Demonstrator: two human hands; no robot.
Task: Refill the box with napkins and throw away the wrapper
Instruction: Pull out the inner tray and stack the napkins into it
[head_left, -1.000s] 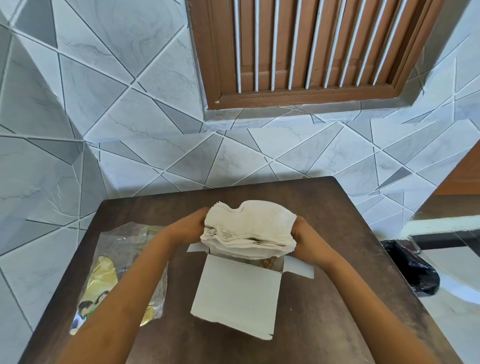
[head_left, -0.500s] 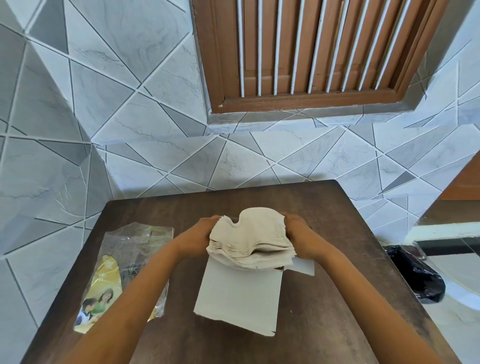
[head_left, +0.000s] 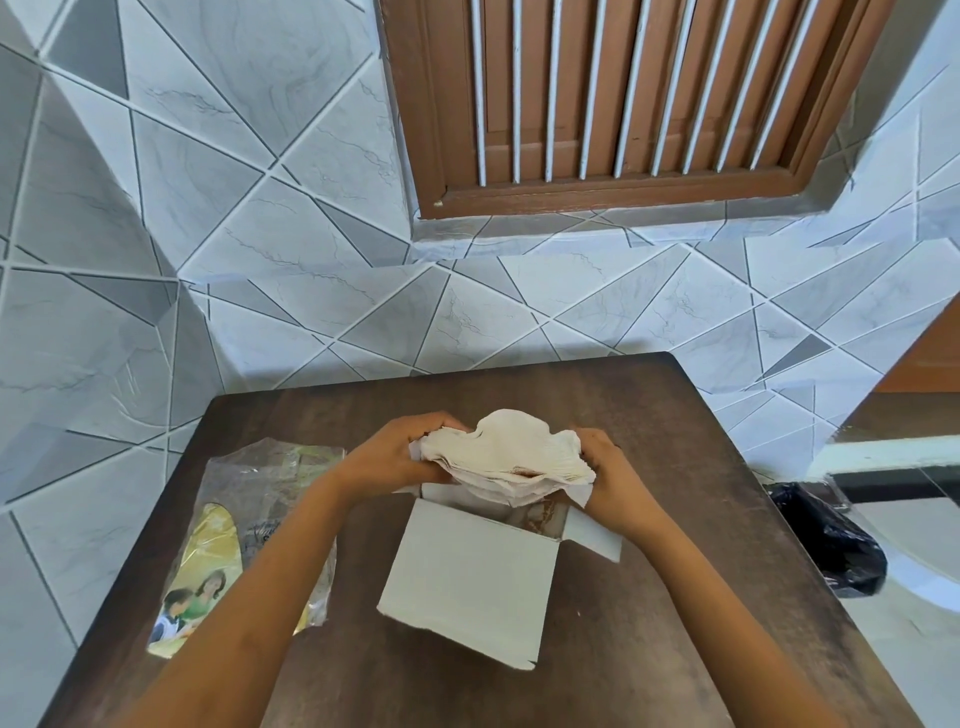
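Note:
A stack of white napkins (head_left: 506, 454) is squeezed between both hands, bowed upward in the middle. My left hand (head_left: 395, 454) grips its left end and my right hand (head_left: 610, 480) grips its right end. The stack hangs just above the open far end of a white cardboard box (head_left: 470, 577), which lies on the dark wooden table (head_left: 623, 649) with its flaps spread. The lowest napkins dip into the opening. An empty clear plastic wrapper (head_left: 244, 545) with a yellow and green print lies flat on the table to the left, partly under my left forearm.
A tiled wall rises right behind the table, with a brown slatted window above. A black bin bag (head_left: 831, 545) sits on the floor past the table's right edge. The table's near and right parts are bare wood.
Both hands have pressed the napkin stack narrower, so it bows up more. The stack has tilted down toward the box opening, and the box's inside shows again.

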